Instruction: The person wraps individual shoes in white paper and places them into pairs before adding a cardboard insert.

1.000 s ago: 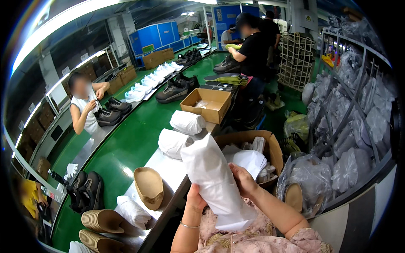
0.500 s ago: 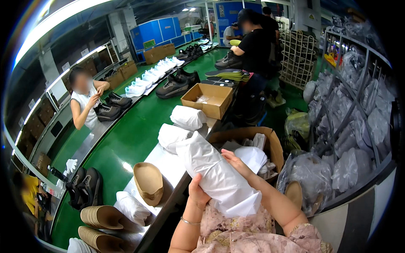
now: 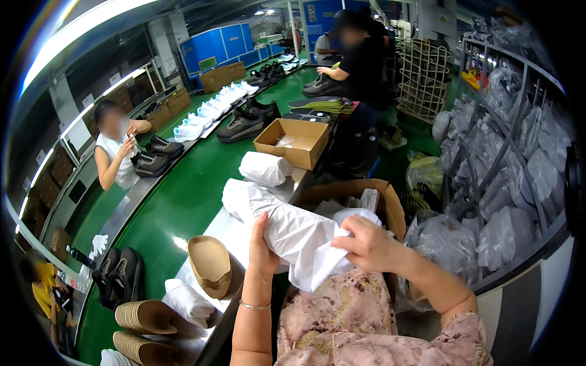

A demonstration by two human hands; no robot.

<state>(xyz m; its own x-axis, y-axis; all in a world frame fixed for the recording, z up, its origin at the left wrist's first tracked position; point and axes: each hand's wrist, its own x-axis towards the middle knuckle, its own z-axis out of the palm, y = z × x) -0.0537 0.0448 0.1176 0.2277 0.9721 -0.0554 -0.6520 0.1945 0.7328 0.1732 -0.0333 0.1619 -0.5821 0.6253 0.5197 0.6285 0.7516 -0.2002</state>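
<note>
A long bundle wrapped in white paper [image 3: 293, 229] lies slantwise between my hands, over the near edge of the worktable. My left hand [image 3: 263, 247] is closed round its near side, thumb up; the other fingers are hidden beneath. My right hand [image 3: 369, 244] pinches the loose paper at the right end, where a flap hangs down. What the paper encloses cannot be seen. The far end meets or overlaps another white wrapped shape. Just beyond lies a smaller white wrapped bundle [image 3: 265, 168].
An open cardboard box [image 3: 320, 143] stands on the table; a larger carton [image 3: 390, 204] with white paper sits beside me. Moulded brown inserts [image 3: 209, 262] and dark shoes [image 3: 127, 274] are to the left. Bagged items fill a rack [image 3: 488, 128] at right. Co-workers stand across and farther along.
The bundle has tipped flatter. My right hand has moved from its upper side to the loose paper at its end and closed on it. My left hand has shifted left and up.
</note>
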